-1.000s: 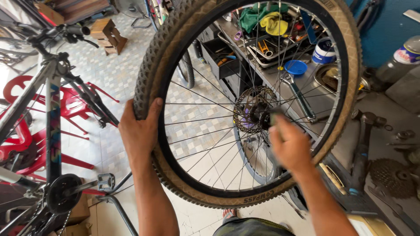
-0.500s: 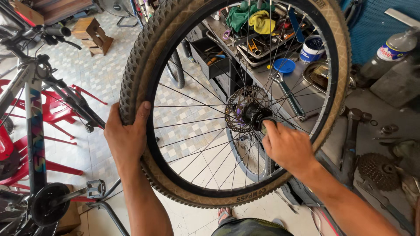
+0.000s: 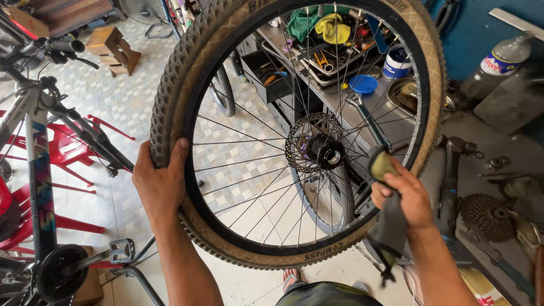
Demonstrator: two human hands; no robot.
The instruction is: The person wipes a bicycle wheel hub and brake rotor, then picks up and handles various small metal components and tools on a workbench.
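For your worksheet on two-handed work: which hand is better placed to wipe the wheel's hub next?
Probably the right hand: it holds the rag close beside the hub. The left hand grips the tyre, steadying the wheel.

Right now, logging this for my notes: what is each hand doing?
Left hand: closed on the knobbly tan-walled bicycle tyre of the spoked wheel.
Right hand: closed, holding a dark greasy rag.
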